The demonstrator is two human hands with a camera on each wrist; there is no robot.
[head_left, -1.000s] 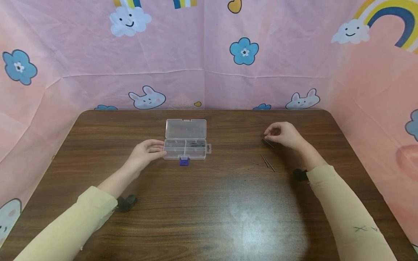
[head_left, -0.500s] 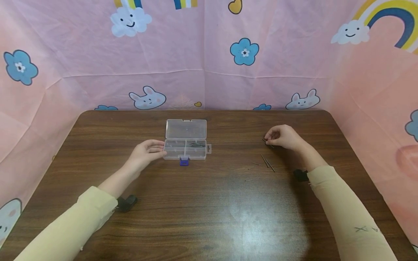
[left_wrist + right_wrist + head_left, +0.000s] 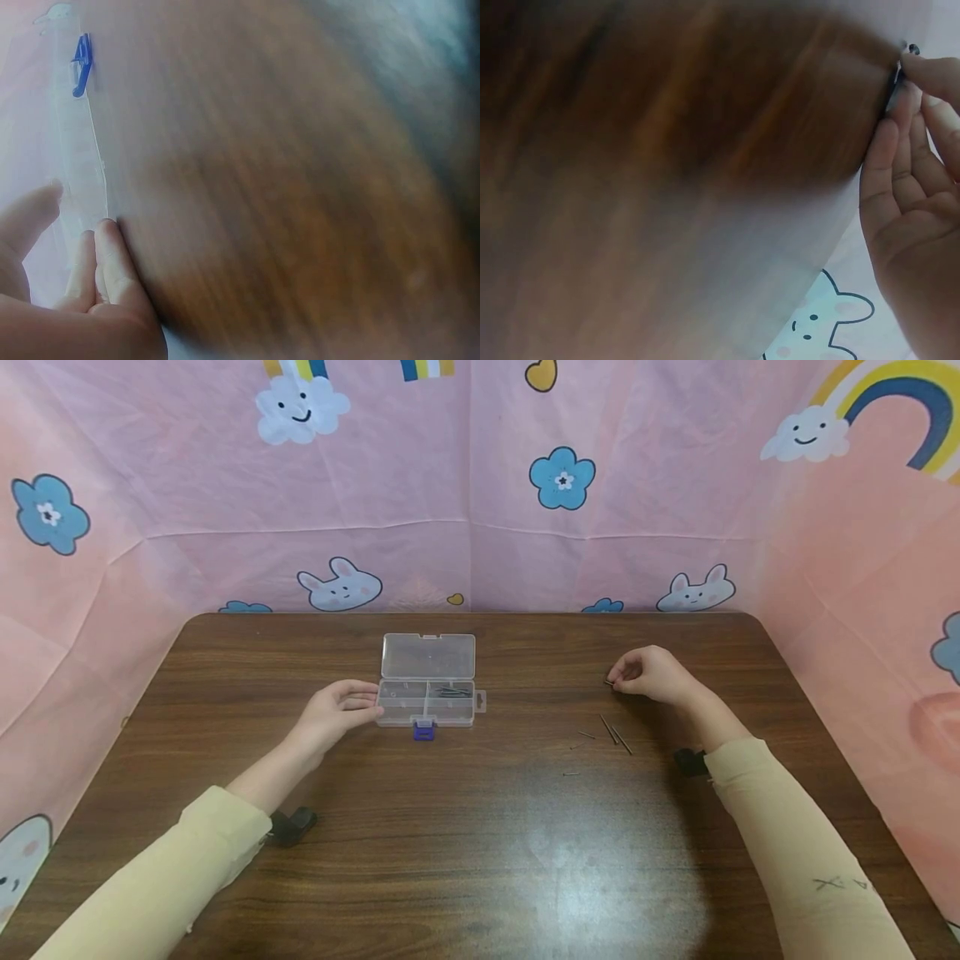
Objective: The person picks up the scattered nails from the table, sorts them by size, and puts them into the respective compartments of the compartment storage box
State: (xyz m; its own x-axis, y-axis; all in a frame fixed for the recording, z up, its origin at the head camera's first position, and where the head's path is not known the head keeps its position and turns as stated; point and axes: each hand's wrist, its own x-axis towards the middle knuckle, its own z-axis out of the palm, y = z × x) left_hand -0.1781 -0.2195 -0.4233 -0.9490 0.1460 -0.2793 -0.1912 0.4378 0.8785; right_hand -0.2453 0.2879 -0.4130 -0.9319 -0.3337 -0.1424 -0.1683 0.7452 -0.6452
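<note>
My left hand [image 3: 333,714] rests straight fingers against the left end of a clear plastic box [image 3: 402,722], whose lid [image 3: 428,657] stands raised at the back. Its blue latch [image 3: 423,732] hangs at the front. Dark nails [image 3: 453,692] lie in the back right compartment. To the right, low over the table, my right hand [image 3: 648,672] pinches a nail [image 3: 892,88] between thumb and fingertips; its round head sticks out past the thumb. Two long nails [image 3: 621,740] lie nearer to me, with a few short ones [image 3: 587,735] to their left.
A brown wood-grain table [image 3: 450,843] carries everything. Pink patterned cloth [image 3: 510,560] rises behind it and on both sides. A clear hanging tab [image 3: 480,701] juts from the right end of the box.
My right fingertips have come down slightly and closed round the nail, which lay slanted under them a second ago. My left hand and the box have stayed in place.
</note>
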